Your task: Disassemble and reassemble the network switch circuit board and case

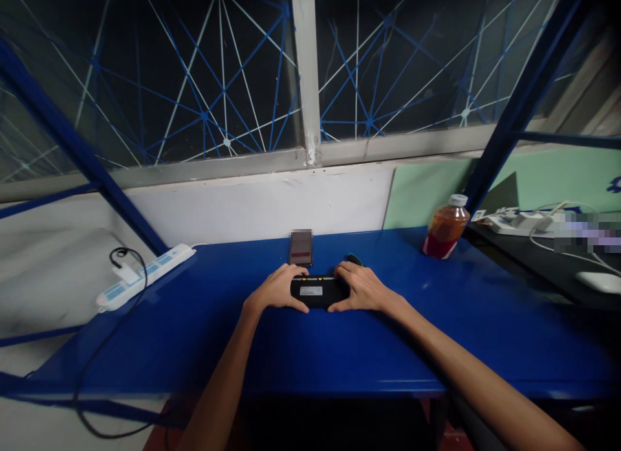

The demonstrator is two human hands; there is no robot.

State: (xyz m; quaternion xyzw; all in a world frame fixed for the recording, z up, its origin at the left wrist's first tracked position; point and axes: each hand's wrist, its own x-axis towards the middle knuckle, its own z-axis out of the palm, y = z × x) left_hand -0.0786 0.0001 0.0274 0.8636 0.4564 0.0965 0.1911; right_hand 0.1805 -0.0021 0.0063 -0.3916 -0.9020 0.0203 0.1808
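Observation:
A black rectangular device (317, 301) with a white label and small yellow marks along its far edge is at the middle of the blue table. My left hand (281, 287) grips its left end, the thumb at the near side and the fingers at the far side. At the right end, my right hand (361, 286) holds it the same way. Just beyond the left fingers lies a phone (301, 248), its screen partly blurred. A small dark object with a green edge (355, 259) shows behind my right hand, mostly covered, its kind unclear.
On the blue table (194, 347), a white power strip (150, 273) with a plugged-in black cable (85, 373) lies at left. A bottle of amber drink (446, 226) stands at the right rear. Farther right, a black surface (538, 253) bears white cables. Blue frame bars (129, 208) slant up both sides.

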